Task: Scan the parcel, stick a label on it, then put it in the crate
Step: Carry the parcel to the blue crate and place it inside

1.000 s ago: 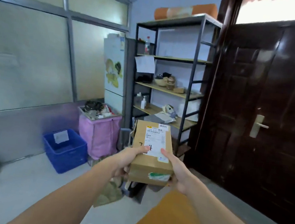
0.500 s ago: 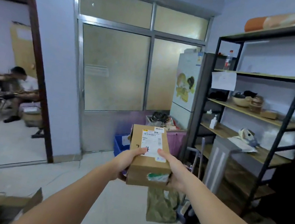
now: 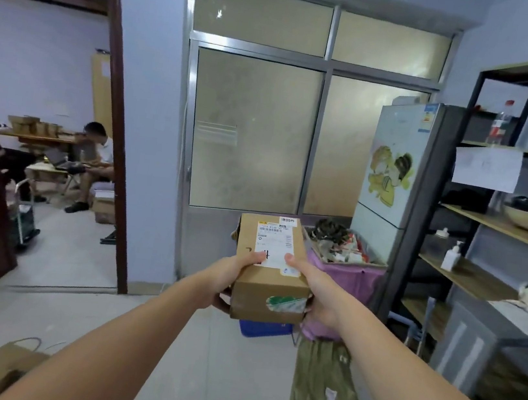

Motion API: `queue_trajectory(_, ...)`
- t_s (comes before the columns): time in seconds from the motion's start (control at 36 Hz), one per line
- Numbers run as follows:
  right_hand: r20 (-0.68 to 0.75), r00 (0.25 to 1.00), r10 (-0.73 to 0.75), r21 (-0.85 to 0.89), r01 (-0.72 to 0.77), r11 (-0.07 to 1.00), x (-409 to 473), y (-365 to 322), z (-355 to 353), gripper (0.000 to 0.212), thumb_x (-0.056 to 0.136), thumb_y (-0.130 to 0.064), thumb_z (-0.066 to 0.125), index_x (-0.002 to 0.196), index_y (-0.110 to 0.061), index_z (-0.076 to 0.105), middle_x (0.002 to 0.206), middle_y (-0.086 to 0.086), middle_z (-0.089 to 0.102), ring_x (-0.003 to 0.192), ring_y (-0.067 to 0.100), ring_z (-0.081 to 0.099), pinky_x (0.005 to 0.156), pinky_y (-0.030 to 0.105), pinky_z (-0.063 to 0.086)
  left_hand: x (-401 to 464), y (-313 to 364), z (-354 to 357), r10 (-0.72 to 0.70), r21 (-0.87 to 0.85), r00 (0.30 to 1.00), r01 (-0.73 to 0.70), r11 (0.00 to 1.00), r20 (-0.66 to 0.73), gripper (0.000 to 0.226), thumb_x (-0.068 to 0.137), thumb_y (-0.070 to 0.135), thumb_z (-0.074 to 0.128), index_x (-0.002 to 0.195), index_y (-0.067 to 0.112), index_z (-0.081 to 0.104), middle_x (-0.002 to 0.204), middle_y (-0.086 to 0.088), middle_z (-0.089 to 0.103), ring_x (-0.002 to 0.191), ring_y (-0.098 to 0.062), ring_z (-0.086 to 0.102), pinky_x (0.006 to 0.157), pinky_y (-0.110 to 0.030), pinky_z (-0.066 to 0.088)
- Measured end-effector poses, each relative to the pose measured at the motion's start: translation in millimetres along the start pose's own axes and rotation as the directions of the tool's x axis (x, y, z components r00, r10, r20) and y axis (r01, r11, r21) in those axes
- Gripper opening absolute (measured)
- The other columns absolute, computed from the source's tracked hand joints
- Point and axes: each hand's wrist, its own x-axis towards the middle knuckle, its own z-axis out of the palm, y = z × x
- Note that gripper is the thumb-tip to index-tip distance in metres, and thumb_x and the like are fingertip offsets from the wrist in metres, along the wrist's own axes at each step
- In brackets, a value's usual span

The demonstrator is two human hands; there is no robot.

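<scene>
Head view: a cardboard parcel point(image 3: 271, 268) is held out at arm's length near frame centre, clear of the floor. The left hand point(image 3: 229, 278) clasps its near left edge and underside, thumb laid on top at the white shipping label point(image 3: 275, 245). The right hand point(image 3: 314, 291) clasps the near right edge the same way, thumb on the label's lower corner. Both hands are closed on the parcel, and the two-sided hold keeps it level with the label face up, which in my judgement suits carrying it to its drop point.

A blue crate point(image 3: 264, 329) shows only as a strip directly below the parcel, at about 6 o'clock from it; most of it is hidden. A pink bin point(image 3: 356, 280) full of scraps sits at 3 o'clock from the parcel, with a refrigerator point(image 3: 393, 184) at 2 o'clock. A doorway at 9 o'clock shows a seated person point(image 3: 94, 166).

Against the frame half a second earlier, the view has swung left: the shelving point(image 3: 505, 233) has shifted toward the right edge and the parcel now overlies the crate. The grip is unchanged.
</scene>
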Motion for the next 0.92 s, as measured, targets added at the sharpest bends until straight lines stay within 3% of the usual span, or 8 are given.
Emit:
queue_trajectory(0.17,0.040,0.999,0.033,-0.005,-0.033,0.999,71.7,-22.0,12.7,0.069,0.069,-0.065,0.081,0.121,-0.023,0.066,0.112,0.014,0.079,0.110,0.038,0.071,0.100,0.059,0.053,55.3,11.1,-32.0,-0.021,-0.018,0.999,0.021,1.000,-0.030,0.048,0.087,0.070,0.065,0.117,0.033,0.064,0.116,-0.009,0.074,0.108,-0.028,0.070,0.094,-0.055,0.060)
queue_trajectory(0.33,0.047,0.999,0.024,-0.017,-0.023,1.000,149.7,-45.8,34.9,0.050,0.082,-0.059,0.075,0.112,-0.021,0.066,0.113,0.016,0.077,0.107,0.036,0.070,0.098,0.057,0.055,123.5,18.0,-76.3,-0.037,-0.015,0.998,0.037,0.999,-0.048,0.047,0.087,0.071,0.064,0.113,0.031,0.065,0.115,-0.009,0.075,0.108,-0.028,0.070,0.096,-0.054,0.060)
queue_trajectory(0.5,0.056,0.998,0.004,-0.007,-0.004,1.000,234.3,-77.9,57.4,0.060,0.076,-0.064,0.075,0.118,-0.023,0.068,0.113,0.015,0.079,0.108,0.038,0.072,0.099,0.061,0.055,202.8,40.0,-129.7,-0.030,0.018,0.998,0.031,0.999,-0.052,0.057,0.085,0.072,0.066,0.118,0.026,0.067,0.112,-0.010,0.076,0.106,-0.030,0.071,0.097,-0.054,0.059)
queue_trajectory(0.64,0.050,0.999,-0.007,-0.001,0.007,1.000,294.2,-106.0,66.0,0.047,0.085,-0.061,0.070,0.113,-0.023,0.068,0.113,0.015,0.078,0.109,0.036,0.070,0.102,0.059,0.053,269.6,58.2,-161.9,-0.019,0.008,1.000,0.020,1.000,-0.021,0.064,0.083,0.073,0.067,0.126,0.025,0.066,0.112,-0.012,0.076,0.106,-0.030,0.071,0.091,-0.052,0.061)
queue_trajectory(0.92,0.038,0.999,0.031,-0.008,-0.031,0.999,427.9,-126.6,49.8,0.059,0.081,-0.066,0.070,0.121,-0.023,0.068,0.109,0.013,0.081,0.108,0.035,0.073,0.100,0.058,0.055,399.8,75.4,-184.7,-0.039,0.014,0.999,0.039,0.999,0.018,0.057,0.087,0.070,0.065,0.123,0.026,0.065,0.114,-0.012,0.076,0.108,-0.030,0.071,0.092,-0.053,0.061)
